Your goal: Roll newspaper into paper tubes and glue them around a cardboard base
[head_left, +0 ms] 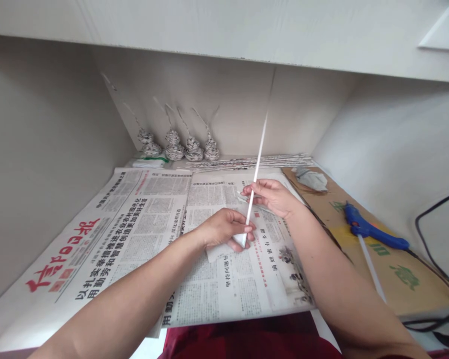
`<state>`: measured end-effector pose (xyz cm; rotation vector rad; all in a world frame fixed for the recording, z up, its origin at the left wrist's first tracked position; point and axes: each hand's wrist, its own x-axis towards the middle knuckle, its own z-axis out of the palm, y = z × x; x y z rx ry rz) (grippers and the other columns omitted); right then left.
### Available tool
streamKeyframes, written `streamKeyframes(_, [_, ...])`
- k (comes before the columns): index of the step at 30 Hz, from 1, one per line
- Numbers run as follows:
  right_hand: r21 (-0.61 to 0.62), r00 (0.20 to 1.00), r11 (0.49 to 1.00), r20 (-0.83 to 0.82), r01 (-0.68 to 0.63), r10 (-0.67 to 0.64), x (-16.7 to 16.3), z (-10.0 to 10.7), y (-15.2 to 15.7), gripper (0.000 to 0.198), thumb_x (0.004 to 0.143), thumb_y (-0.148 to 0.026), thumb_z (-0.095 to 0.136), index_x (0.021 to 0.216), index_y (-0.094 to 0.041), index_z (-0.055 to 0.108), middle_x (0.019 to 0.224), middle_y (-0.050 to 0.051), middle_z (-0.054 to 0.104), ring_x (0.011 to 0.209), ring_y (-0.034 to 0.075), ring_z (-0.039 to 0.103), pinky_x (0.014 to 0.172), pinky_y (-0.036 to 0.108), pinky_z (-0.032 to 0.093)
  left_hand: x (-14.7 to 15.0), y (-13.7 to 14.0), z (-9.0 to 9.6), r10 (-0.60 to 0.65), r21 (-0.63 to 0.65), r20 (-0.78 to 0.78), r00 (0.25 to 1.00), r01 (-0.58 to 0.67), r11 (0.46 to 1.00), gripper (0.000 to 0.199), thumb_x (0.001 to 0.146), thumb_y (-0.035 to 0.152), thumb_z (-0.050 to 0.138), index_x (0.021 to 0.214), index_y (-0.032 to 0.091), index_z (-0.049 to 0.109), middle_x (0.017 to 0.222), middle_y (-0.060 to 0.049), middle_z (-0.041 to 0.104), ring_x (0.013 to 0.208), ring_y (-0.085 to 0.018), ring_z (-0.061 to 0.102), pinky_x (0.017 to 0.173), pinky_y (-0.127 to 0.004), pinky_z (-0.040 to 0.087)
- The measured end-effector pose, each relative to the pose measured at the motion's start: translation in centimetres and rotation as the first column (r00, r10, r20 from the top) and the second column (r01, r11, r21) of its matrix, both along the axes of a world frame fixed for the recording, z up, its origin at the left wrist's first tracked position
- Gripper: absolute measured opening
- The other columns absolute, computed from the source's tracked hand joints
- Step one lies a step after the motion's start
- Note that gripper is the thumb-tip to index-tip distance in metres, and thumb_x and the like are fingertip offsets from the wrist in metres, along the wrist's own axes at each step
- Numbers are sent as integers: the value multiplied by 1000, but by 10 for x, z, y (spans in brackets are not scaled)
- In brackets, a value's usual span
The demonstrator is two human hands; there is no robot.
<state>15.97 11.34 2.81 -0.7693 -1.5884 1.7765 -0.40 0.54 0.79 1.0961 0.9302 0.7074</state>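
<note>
A long thin white stick (258, 154) slants up from the desk toward the back wall. My left hand (224, 228) pinches its lower end together with a strip of newspaper (219, 252) wrapped at the tip. My right hand (271, 195) holds the stick a little higher up, fingers closed around it and the paper's edge. Both hands hover just over the spread newspaper sheets (142, 224) covering the desk.
Several coiled newspaper cones (179, 145) stand against the back wall, beside a bundle of rolled paper sticks (254, 161). A blue glue gun (374, 235) with its black cord (430, 219) lies on a cardboard sheet (407, 284) at right. A shelf overhangs above.
</note>
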Motion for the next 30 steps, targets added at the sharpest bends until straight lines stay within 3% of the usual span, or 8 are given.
streamKeyframes(2, [16, 998, 998, 3, 60, -60, -1, -1, 0, 23, 74, -39, 70, 77, -16, 68, 84, 6, 68, 86, 20, 64, 72, 31, 51, 0, 0, 0, 5, -10, 5, 1000, -5, 1000, 30, 72, 35, 67, 90, 11, 64, 87, -10, 65, 73, -18, 63, 57, -29, 53])
streamKeyframes(7, [-11, 996, 996, -18, -85, 85, 0, -2, 1, 28, 80, -41, 63, 90, -16, 70, 97, 10, 68, 93, 22, 63, 77, 34, 51, 1, -1, -1, 5, 1, 20, 1000, -5, 1000, 29, 73, 34, 67, 90, 11, 64, 86, -10, 65, 72, -17, 63, 55, -28, 52])
streamKeyframes(12, [22, 996, 996, -29, 87, -87, -1, -3, 3, 22, 75, -39, 68, 78, -17, 69, 83, 5, 68, 83, 18, 64, 71, 30, 51, 1, -1, -1, 10, -16, 10, 1000, -10, 1000, 29, 73, 34, 67, 90, 11, 64, 85, -10, 66, 72, -18, 63, 54, -28, 52])
streamKeyframes(17, [-8, 997, 998, -54, -59, 58, 0, -2, 3, 27, 77, -41, 66, 89, -17, 70, 95, 9, 68, 93, 21, 63, 78, 34, 50, 0, 0, -2, 20, -16, 5, 1000, -20, 1000, 30, 72, 33, 68, 91, 11, 64, 85, -10, 66, 71, -18, 64, 54, -29, 53])
streamKeyframes(21, [-7, 992, 995, -72, 100, -101, 0, -3, 5, 19, 73, -37, 70, 76, -18, 68, 82, 4, 67, 84, 17, 64, 73, 30, 51, 0, 0, -3, 8, -20, 14, 1000, -8, 1000, 30, 71, 32, 69, 93, 12, 64, 85, -9, 66, 71, -18, 64, 54, -28, 53])
streamKeyframes(26, [-33, 997, 999, -74, -10, 8, 1, -3, 6, 24, 75, -38, 69, 84, -16, 69, 90, 7, 67, 89, 20, 63, 76, 32, 51, -1, 1, -3, 11, -31, -19, 1000, -12, 999, 32, 71, 32, 69, 94, 12, 63, 85, -9, 66, 71, -18, 64, 50, -26, 52])
streamKeyframes(30, [-8, 985, 986, -58, 165, -165, 0, -4, 8, 23, 69, -38, 74, 73, -17, 65, 76, 3, 66, 78, 16, 64, 66, 26, 51, -4, 1, -1, -4, -11, -42, 999, 4, 1000, 34, 69, 33, 70, 97, 13, 63, 84, -8, 66, 70, -17, 63, 48, -24, 50])
